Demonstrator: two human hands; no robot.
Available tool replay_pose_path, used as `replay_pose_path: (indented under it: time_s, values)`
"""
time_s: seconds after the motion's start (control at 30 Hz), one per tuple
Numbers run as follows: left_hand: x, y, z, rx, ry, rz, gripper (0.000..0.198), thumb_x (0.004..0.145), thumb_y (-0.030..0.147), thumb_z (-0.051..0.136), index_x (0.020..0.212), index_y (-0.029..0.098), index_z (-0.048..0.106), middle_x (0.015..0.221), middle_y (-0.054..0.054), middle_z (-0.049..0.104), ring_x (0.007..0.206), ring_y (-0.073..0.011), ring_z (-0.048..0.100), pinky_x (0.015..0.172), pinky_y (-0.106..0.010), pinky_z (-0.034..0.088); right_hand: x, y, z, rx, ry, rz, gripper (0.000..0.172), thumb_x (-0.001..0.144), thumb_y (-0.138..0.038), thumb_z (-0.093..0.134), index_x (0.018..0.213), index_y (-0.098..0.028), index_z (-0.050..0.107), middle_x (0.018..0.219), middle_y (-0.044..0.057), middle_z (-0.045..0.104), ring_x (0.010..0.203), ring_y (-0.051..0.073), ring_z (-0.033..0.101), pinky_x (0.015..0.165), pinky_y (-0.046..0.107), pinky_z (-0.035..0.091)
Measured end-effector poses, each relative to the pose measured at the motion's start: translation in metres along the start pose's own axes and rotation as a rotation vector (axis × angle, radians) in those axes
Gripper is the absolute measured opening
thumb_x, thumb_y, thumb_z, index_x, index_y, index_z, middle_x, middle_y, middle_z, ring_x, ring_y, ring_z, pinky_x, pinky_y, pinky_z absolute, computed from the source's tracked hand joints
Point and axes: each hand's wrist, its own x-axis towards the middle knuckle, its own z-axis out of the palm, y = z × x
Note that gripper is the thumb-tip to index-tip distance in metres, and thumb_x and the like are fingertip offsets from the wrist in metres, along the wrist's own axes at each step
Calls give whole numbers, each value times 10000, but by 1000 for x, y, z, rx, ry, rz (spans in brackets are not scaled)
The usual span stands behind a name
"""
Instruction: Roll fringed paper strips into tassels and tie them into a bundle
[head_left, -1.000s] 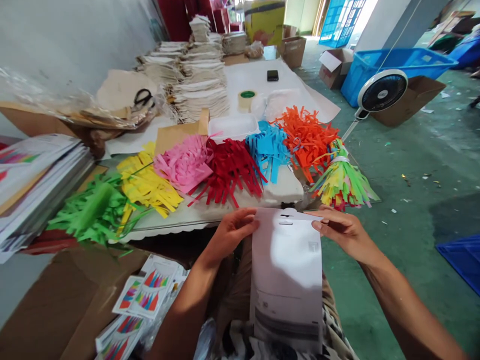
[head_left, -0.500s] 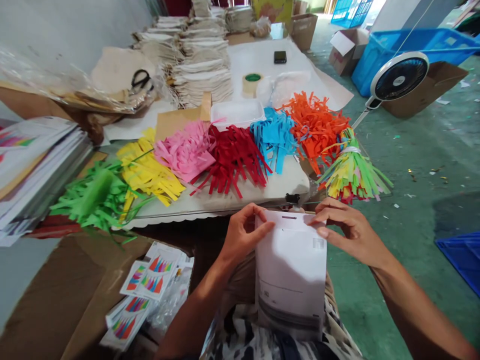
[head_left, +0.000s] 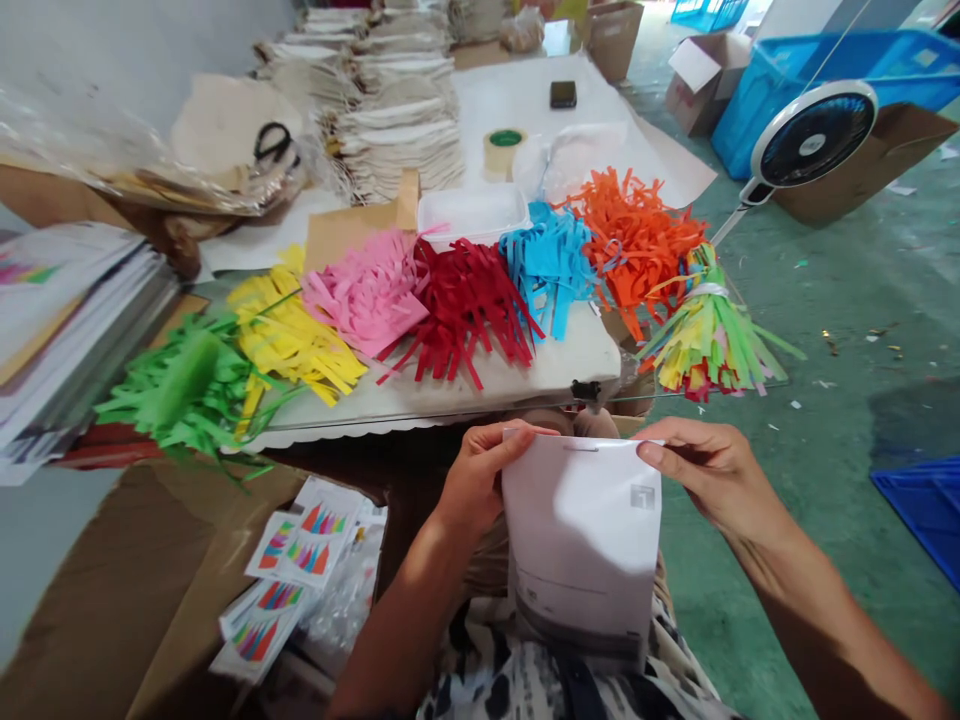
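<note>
Left hand (head_left: 474, 478), right hand (head_left: 709, 480): fingers pinch white sheet (head_left: 585, 530) at top corners, near table's (head_left: 577, 355) front edge; open green floor (head_left: 847, 420) rightward.

Upper garment (head_left: 480, 665): printed fabric, off-white ground with irregular black and grey blotches of uneven outline. A dark, near-black strip (head_left: 577, 688) runs down the middle of the front, near the lower edge of the view. Lower garment (head_left: 489, 572): plain beige-brown fabric, partly in shadow. Left forearm (head_left: 411, 608) and right forearm (head_left: 806, 590): bare along the visible length, tapering toward the wrist. Left hand (head_left: 476, 475) and right hand (head_left: 712, 475): bare, with slender fingers (head_left: 679, 466). Fine fabric texture: blurred.
</note>
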Motion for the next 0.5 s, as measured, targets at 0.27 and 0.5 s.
replay_pose_path:
  time_s: [0.27, 0.5]
  values:
    - [-3, 7, 17, 123, -69, 34, 337, 839, 468, 851, 1012, 180, 878, 877, -87, 813, 661, -134, 627, 596, -211, 415, 22, -39, -2, -333, -325, -14, 299, 938, -493, 752, 887, -201, 790, 795, 17, 680, 719, 156, 596, 595, 239, 450]
    - [-2, 14, 10, 19, -169, -94, 472, 778, 554, 872, 976, 126, 881, 782, -118, 798, 605, -149, 641, 566, -230, 409, 24, -34, 0, -251, -425, 27, 472, 1030, -535, 603, 732, -187, 721, 646, -4, 582, 589, 124, 510, 518, 240, 397]
